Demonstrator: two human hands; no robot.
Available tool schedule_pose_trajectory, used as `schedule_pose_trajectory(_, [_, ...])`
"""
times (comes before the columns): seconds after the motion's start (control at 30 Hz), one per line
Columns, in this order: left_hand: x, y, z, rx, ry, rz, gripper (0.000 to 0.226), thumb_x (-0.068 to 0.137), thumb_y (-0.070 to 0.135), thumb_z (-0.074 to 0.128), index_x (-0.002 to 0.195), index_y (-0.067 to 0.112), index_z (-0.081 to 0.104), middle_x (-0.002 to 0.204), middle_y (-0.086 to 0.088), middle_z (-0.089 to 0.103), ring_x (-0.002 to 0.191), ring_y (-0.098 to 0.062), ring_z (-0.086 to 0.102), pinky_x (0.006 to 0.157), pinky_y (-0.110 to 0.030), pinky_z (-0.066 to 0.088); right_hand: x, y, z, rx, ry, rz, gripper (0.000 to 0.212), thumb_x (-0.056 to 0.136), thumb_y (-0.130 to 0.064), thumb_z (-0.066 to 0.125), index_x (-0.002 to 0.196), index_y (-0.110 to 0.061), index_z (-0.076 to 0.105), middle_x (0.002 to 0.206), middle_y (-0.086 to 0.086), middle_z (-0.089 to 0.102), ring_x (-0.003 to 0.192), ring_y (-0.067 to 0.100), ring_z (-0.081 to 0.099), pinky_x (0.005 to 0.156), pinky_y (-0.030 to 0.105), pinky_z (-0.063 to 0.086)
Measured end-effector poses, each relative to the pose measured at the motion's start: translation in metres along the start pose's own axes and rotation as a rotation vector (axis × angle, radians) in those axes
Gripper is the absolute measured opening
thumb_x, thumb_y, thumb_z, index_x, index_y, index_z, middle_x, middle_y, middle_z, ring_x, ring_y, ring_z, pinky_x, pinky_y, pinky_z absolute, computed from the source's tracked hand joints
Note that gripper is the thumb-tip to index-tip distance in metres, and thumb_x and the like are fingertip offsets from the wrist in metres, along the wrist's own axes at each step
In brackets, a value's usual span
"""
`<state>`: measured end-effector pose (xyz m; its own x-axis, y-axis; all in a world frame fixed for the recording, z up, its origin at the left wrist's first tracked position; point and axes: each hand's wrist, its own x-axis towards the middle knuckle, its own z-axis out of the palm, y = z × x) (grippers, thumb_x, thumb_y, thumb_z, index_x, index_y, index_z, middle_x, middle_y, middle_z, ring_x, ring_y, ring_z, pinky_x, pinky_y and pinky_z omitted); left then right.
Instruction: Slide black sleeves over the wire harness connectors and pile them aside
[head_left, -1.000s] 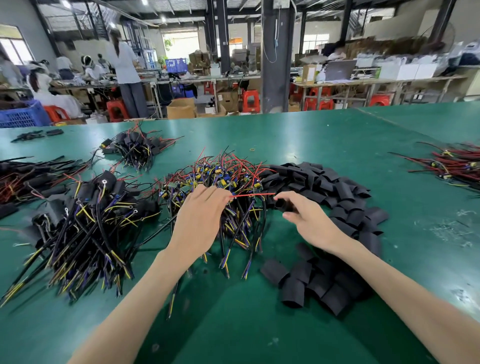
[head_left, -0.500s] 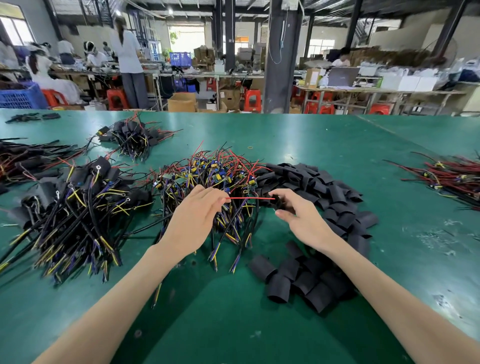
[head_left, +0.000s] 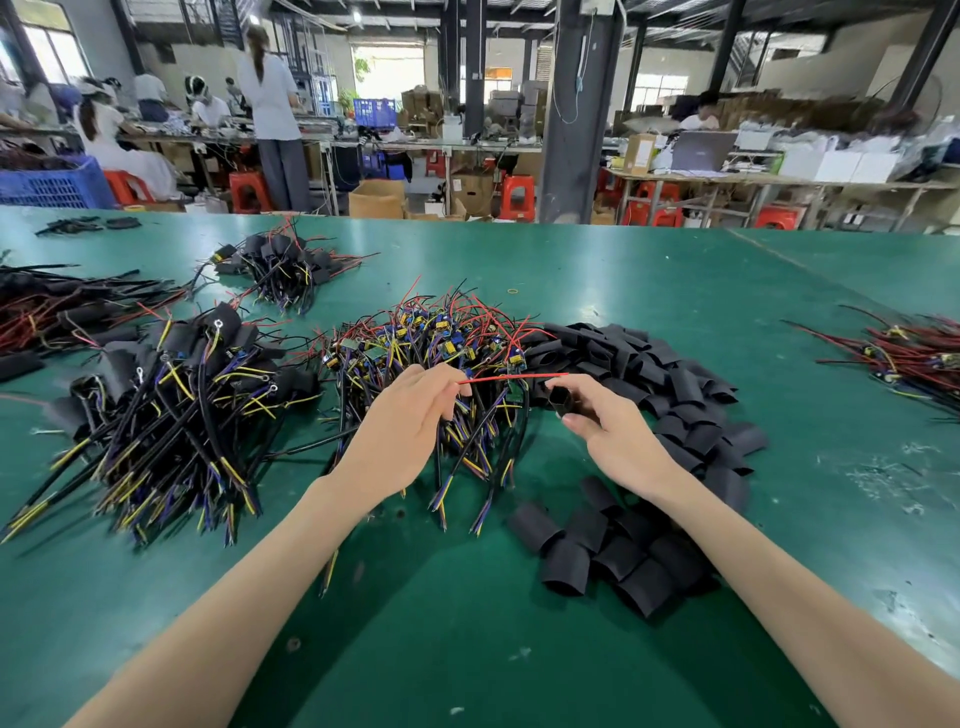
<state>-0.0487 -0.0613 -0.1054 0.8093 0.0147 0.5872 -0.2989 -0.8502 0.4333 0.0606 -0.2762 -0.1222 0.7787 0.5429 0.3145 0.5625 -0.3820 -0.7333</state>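
Since the earlier frame the right hand (head_left: 618, 436) has turned a little, so the open mouth of the short black soft sleeve (head_left: 560, 399) now shows, just under the tip of the thin red wire (head_left: 514, 377). On the green surface (head_left: 675, 291) the heap of sleeved harnesses (head_left: 171, 395) lies at the left, the tangle of bare wire harnesses (head_left: 431, 343) in the middle, and the heap of spare black sleeves (head_left: 654, 374) touches it at the right. The left hand (head_left: 405, 431) hovers low over the tangle and pinches the red wire near its base. The right hand pinches the sleeve between thumb and fingers. The sleeve looks light and limp, so I judge it flattens easily; holding it by the side edges should keep the mouth open. The wire seems to bend easily, so a hold nearer the tip would guide it better
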Motion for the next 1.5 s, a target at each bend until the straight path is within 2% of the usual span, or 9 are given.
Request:
schedule_pose_trajectory(0.2, [-0.001, 0.000, 0.001, 0.052, -0.058, -0.005, 0.022, 0.101, 0.012, 0.038, 0.103, 0.010, 0.059, 0.070, 0.006, 0.050, 0.076, -0.014, 0.043, 0.069, -0.027, 0.037, -0.002, -0.003, -0.002, 0.037, -0.025, -0.044, 0.044, 0.091, 0.002, 0.052, 0.117, -0.033, 0.054, 0.101, 0.008, 0.063, 0.098, 0.033, 0.057, 0.086, 0.034, 0.042])
schedule_pose_trajectory(0.57, [0.002, 0.001, -0.003, 0.313, -0.077, 0.066, 0.021, 0.096, 0.004, 0.047, 0.111, 0.003, 0.061, 0.086, -0.004, 0.062, 0.084, -0.026, 0.046, 0.078, -0.037, 0.043, -0.003, -0.010, -0.002, 0.015, -0.008, -0.110, 0.045, 0.089, 0.002, 0.056, 0.119, -0.031, 0.057, 0.117, -0.012, 0.059, 0.110, 0.007, 0.052, 0.100, 0.025, 0.035])
schedule_pose_trajectory(0.77, [-0.001, 0.002, 0.009, 0.400, -0.165, 0.124, 0.077, 0.075, -0.012, 0.047, 0.146, 0.011, 0.029, 0.122, -0.002, 0.051, 0.106, -0.021, 0.035, 0.092, -0.036, 0.034, -0.006, -0.017, 0.005, -0.429, 0.100, -0.289, 0.041, 0.088, -0.012, 0.061, 0.128, -0.019, 0.054, 0.104, -0.007, 0.058, 0.106, 0.019, 0.044, 0.097, 0.034, 0.022])
schedule_pose_trajectory(0.93, [-0.005, 0.017, 0.022, 0.012, -0.123, 0.206, 0.094, 0.082, -0.019, 0.045, 0.150, 0.031, 0.004, 0.131, 0.006, 0.028, 0.108, -0.010, 0.040, 0.102, -0.022, 0.035, -0.010, -0.035, 0.011, -0.546, 0.024, -0.404, 0.039, 0.086, -0.009, 0.061, 0.124, -0.004, 0.056, 0.108, 0.010, 0.060, 0.103, 0.033, 0.049, 0.091, 0.041, 0.038])
schedule_pose_trajectory(1.07, [-0.006, 0.021, 0.027, 0.071, -0.057, 0.279, 0.078, 0.088, -0.011, 0.050, 0.149, 0.018, 0.012, 0.135, -0.003, 0.027, 0.107, -0.011, 0.046, 0.100, -0.016, 0.033, -0.014, -0.043, 0.017, -0.359, -0.123, -0.337, 0.035, 0.092, -0.003, 0.048, 0.127, -0.008, 0.045, 0.116, 0.005, 0.047, 0.102, 0.030, 0.051, 0.087, 0.045, 0.044])
schedule_pose_trajectory(1.17, [-0.003, 0.026, 0.025, -0.038, -0.058, 0.143, 0.058, 0.089, -0.010, 0.051, 0.141, 0.009, 0.034, 0.143, -0.013, 0.033, 0.122, -0.010, 0.037, 0.101, -0.003, 0.023, -0.014, -0.040, 0.017, -0.327, -0.160, -0.299, 0.036, 0.091, 0.003, 0.044, 0.125, -0.008, 0.040, 0.113, 0.003, 0.040, 0.092, 0.031, 0.052, 0.084, 0.049, 0.044])
schedule_pose_trajectory(1.27, [-0.004, 0.024, 0.019, -0.022, -0.079, 0.149, 0.060, 0.092, 0.018, 0.057, 0.146, 0.016, 0.029, 0.134, -0.002, 0.042, 0.122, -0.010, 0.039, 0.106, -0.017, 0.027, -0.012, -0.035, 0.017, -0.315, -0.140, -0.282, 0.048, 0.085, 0.014, 0.044, 0.126, -0.011, 0.037, 0.110, -0.007, 0.032, 0.098, 0.009, 0.049, 0.083, 0.045, 0.047])
schedule_pose_trajectory(1.37, [-0.005, 0.018, 0.013, 0.199, -0.052, 0.025, 0.047, 0.095, 0.043, 0.038, 0.132, 0.017, 0.051, 0.122, 0.004, 0.057, 0.116, -0.018, 0.044, 0.100, -0.033, 0.029, -0.009, -0.030, 0.016, -0.285, -0.078, -0.299, 0.054, 0.081, 0.019, 0.048, 0.122, -0.014, 0.038, 0.105, -0.012, 0.028, 0.088, -0.011, 0.040, 0.082, 0.032, 0.046])
schedule_pose_trajectory(1.5, [-0.002, 0.010, 0.008, 0.169, -0.114, -0.064, 0.031, 0.102, 0.028, 0.035, 0.087, 0.016, 0.060, 0.069, 0.008, 0.056, 0.073, -0.010, 0.049, 0.085, -0.033, 0.031, -0.005, -0.025, 0.014, -0.241, -0.008, -0.330, 0.062, 0.076, 0.023, 0.047, 0.117, -0.022, 0.038, 0.104, -0.016, 0.028, 0.094, -0.030, 0.035, 0.084, 0.009, 0.039])
